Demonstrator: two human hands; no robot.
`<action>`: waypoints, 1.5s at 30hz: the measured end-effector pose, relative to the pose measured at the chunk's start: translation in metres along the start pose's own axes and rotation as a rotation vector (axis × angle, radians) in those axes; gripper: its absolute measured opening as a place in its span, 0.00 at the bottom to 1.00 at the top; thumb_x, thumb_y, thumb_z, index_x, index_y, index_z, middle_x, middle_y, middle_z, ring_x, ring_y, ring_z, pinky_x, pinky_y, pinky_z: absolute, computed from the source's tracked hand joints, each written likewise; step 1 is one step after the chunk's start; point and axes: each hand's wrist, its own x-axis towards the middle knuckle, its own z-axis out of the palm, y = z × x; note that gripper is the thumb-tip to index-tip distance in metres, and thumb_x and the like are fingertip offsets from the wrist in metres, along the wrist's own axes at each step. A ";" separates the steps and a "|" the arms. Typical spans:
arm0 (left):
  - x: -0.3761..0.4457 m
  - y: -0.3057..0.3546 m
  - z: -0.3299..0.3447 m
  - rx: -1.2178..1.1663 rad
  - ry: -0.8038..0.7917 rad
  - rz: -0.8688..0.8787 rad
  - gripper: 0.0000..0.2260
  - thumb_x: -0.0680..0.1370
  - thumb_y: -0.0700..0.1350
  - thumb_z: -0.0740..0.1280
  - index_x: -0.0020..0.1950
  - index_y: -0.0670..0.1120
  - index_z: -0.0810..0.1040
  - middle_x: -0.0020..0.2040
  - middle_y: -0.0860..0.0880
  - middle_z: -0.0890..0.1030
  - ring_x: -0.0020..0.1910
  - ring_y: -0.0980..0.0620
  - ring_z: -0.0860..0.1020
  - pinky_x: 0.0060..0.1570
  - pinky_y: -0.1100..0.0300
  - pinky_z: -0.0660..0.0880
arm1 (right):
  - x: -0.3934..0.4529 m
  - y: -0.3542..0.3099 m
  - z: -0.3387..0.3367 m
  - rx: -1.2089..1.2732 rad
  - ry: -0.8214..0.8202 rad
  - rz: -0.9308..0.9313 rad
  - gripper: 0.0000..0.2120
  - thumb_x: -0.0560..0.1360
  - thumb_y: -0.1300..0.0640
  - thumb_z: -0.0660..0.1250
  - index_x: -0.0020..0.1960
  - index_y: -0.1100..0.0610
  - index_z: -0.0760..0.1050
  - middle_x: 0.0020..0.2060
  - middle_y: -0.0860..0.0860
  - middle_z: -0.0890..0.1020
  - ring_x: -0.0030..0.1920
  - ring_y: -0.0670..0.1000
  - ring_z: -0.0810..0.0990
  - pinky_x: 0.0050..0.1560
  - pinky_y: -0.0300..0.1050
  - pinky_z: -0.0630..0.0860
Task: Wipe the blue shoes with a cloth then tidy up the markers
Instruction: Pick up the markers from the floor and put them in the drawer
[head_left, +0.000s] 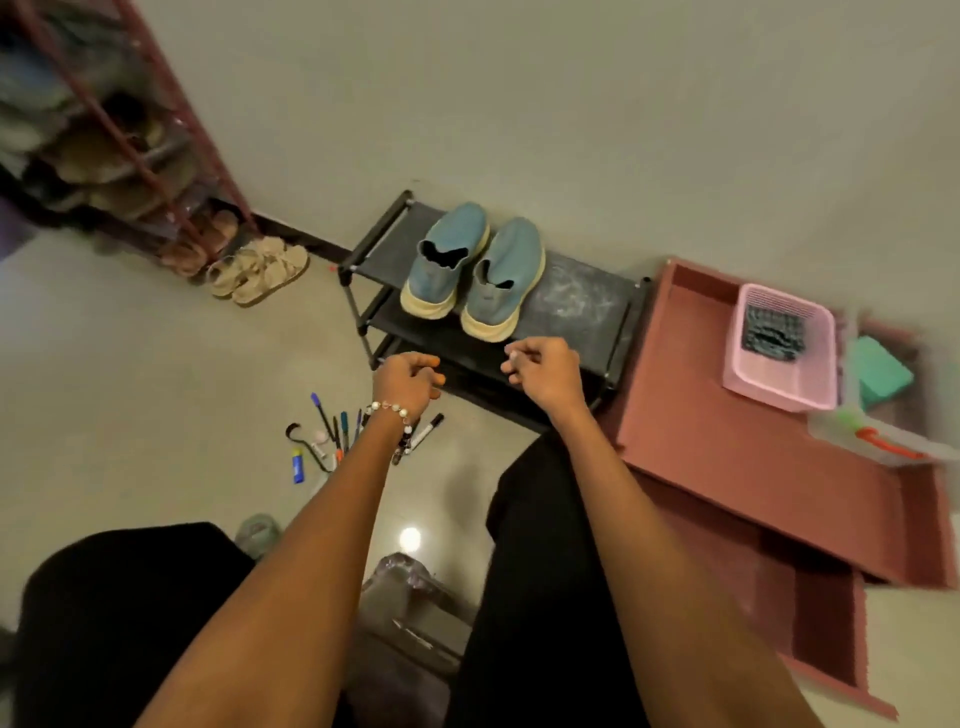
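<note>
Two blue shoes (475, 270) with cream soles stand side by side on top of a low black rack (576, 301) against the wall. Several markers (340, 431) lie scattered on the floor to the left of the rack. A dark patterned cloth (774, 330) lies in a pink basket (779, 384) to the right. My left hand (408, 382), with a bead bracelet at the wrist, hovers in front of the rack with loosely curled fingers and orange fingertips. My right hand (545, 371) hovers just below the right shoe's heel, also loosely curled. Neither hand holds anything I can see.
A reddish-brown tray-like board (727, 447) lies on the floor at the right under the basket, with a green block (883, 371) and a clear box (883, 441) beyond. A tall shoe rack (119, 135) and sandals (260, 278) stand at the left. My black-clad knees fill the foreground.
</note>
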 end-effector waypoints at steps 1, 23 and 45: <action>0.013 -0.015 -0.014 -0.005 0.027 -0.035 0.10 0.79 0.35 0.60 0.56 0.39 0.79 0.44 0.42 0.82 0.35 0.52 0.79 0.28 0.71 0.73 | 0.011 0.001 0.023 -0.033 -0.049 0.011 0.08 0.78 0.62 0.63 0.49 0.61 0.81 0.36 0.53 0.84 0.34 0.45 0.80 0.43 0.40 0.80; 0.270 -0.372 -0.009 -0.053 0.101 -0.495 0.08 0.79 0.36 0.62 0.48 0.44 0.80 0.45 0.41 0.83 0.45 0.45 0.82 0.53 0.49 0.79 | 0.201 0.289 0.388 -0.556 -0.199 0.617 0.18 0.77 0.52 0.65 0.62 0.60 0.73 0.60 0.60 0.77 0.59 0.60 0.77 0.53 0.48 0.75; 0.277 -0.390 0.020 -0.452 0.239 -0.662 0.12 0.82 0.51 0.59 0.53 0.42 0.74 0.33 0.46 0.76 0.26 0.51 0.73 0.27 0.61 0.71 | 0.181 0.315 0.422 -0.375 -0.198 0.486 0.16 0.71 0.44 0.70 0.42 0.58 0.79 0.40 0.57 0.83 0.43 0.60 0.82 0.45 0.53 0.81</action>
